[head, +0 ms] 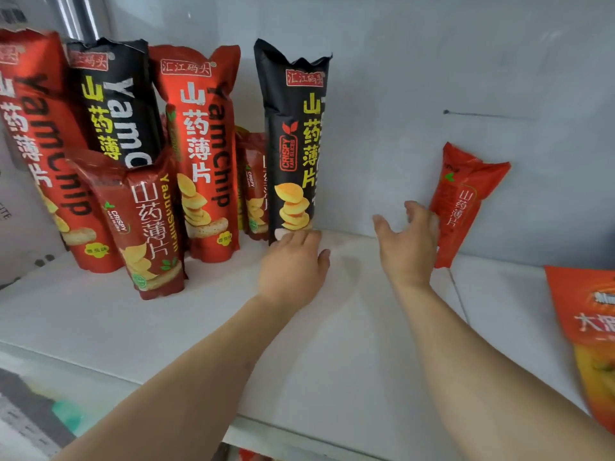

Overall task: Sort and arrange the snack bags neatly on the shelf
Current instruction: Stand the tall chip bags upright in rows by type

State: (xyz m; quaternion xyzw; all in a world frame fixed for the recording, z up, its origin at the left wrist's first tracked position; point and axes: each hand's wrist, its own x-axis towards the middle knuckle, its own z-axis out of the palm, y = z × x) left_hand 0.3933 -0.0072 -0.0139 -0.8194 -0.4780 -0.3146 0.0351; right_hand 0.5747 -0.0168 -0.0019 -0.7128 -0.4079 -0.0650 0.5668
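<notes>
Currently the right hand [407,241], fingers spread, touches the small red bag [464,201] just to its right; that bag leans with long axis near upright. Left hand [293,264], relaxed, rests at the black bag [293,144] base.

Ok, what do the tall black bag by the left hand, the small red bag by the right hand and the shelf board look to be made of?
Tall black bag: looks like matte plastic film, going by its soft creases and jagged crimped top.
Small red bag: similar thin film, slight sheen, pinched top seal.
Shelf board: smooth white, possibly painted metal or laminate; the picture cannot settle which.
</notes>
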